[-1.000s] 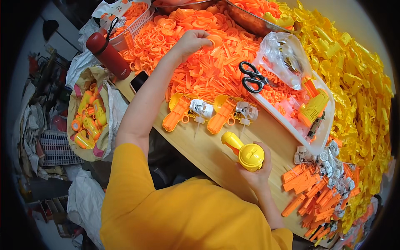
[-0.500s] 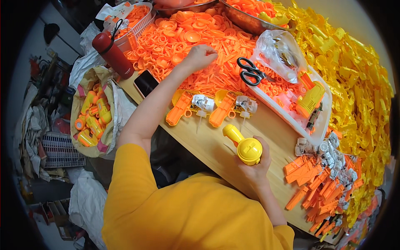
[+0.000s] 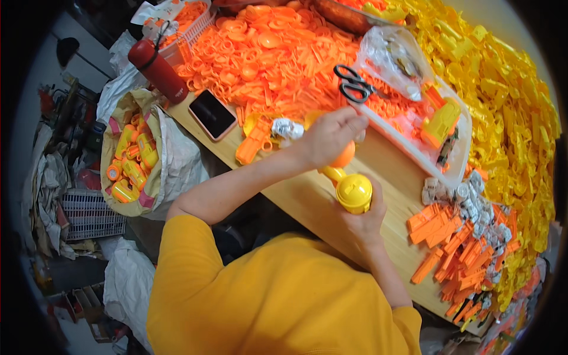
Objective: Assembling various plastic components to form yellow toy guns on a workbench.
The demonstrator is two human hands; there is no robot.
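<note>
My right hand [image 3: 368, 218] grips a yellow plastic toy body [image 3: 354, 193] with a round domed head and a short tube pointing up and left. Over the table, my left hand [image 3: 334, 137] is closed on an orange rounded plastic piece [image 3: 344, 155]. That piece sits right by the tube's end; whether they touch I cannot tell. Beyond my left forearm lies an orange-and-yellow half shell [image 3: 253, 145] with a white mechanism [image 3: 287, 128] in it. A second, similar assembly is mostly hidden behind my left hand.
Loose orange parts [image 3: 266, 65] are heaped at the back, yellow shells [image 3: 491, 112] at right. Black-handled scissors [image 3: 355, 84] rest by a white tray [image 3: 408, 145]. A phone [image 3: 213, 115], red bottle [image 3: 158, 71] and sack of toys [image 3: 155, 177] are left; orange strips [image 3: 455, 248] lie right.
My left hand has moved from the orange heap toward my right hand and now has an orange rounded piece. The yellow toy body has stayed in my right hand, tilted slightly.
</note>
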